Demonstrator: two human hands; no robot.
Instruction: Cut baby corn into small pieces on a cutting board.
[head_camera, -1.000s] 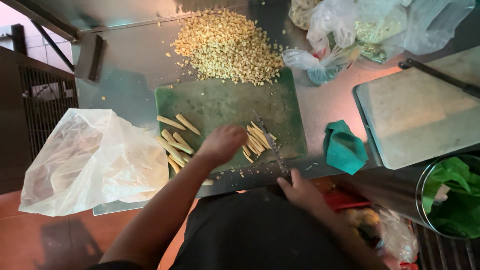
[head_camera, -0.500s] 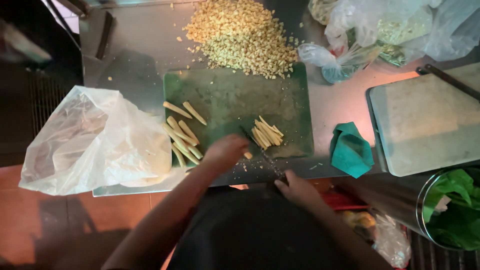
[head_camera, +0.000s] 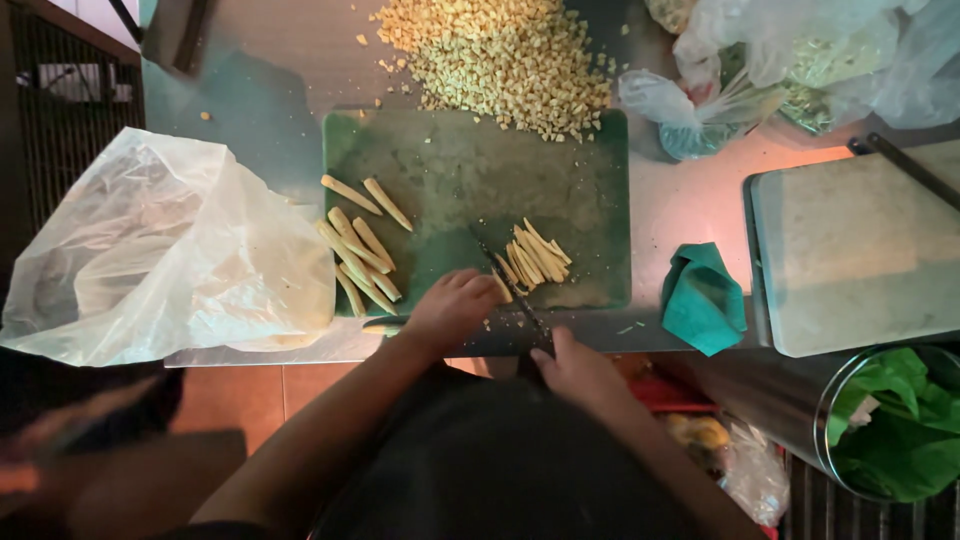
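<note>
The right hand (head_camera: 575, 368) grips a knife (head_camera: 515, 295) whose blade lies just beside the curled left-hand fingers (head_camera: 470, 290), which press baby corn strips (head_camera: 535, 255) on the cutting board (head_camera: 480, 180).

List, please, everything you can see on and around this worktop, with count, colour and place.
cutting board: one, green, centre of the worktop
whole baby corn: about eight, pale yellow, board's left side
split corn strips: small bundle, pale yellow, board's near right
chopped corn heap: one, yellow, behind the board
knife: one, dark, beside the strips
clear bag: one, whitish, left
folded cloth: one, teal, right of the board
steel tray: one, grey, far right
left hand: on the board's near edge
right hand: holding the knife
</note>
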